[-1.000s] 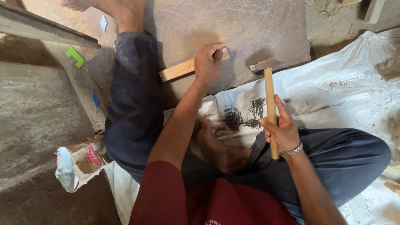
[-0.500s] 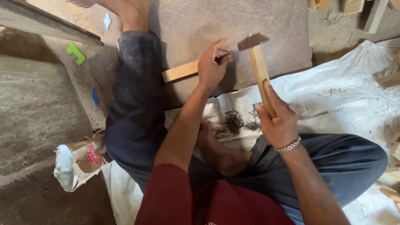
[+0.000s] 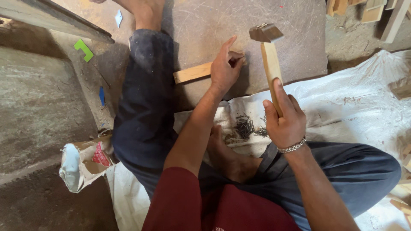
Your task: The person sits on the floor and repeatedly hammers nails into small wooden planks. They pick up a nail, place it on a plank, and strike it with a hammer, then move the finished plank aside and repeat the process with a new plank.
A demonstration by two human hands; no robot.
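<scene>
The right hand (image 3: 286,122) is wrapped tight around the lower end of a wooden hammer handle, thumb laid along the shaft, a metal bracelet (image 3: 292,147) at the wrist; the hammer (image 3: 269,51) stands raised, its metal head tipped up above and just right of the wooden strip (image 3: 193,72). The left hand (image 3: 224,68) lies on the right end of that strip, fingers curved down over it and fingertips pinched together at the strip's end, though what they pinch is too small to tell. The strip lies flat on a grey stone slab (image 3: 282,17), slanting slightly, its left end poking out beside the person's dark trouser leg (image 3: 145,107). Below the strip, near the person's folded foot (image 3: 227,156), a small heap of dark nails (image 3: 244,127) rests on a white sack (image 3: 342,102) spread over the ground. Well to the left of the strip sit a green plastic piece (image 3: 84,49) and a small blue scrap (image 3: 102,96), and lower left a torn paper packet (image 3: 83,162). Far right of the strip, offcuts of wood (image 3: 368,10) lie in the corner.
</scene>
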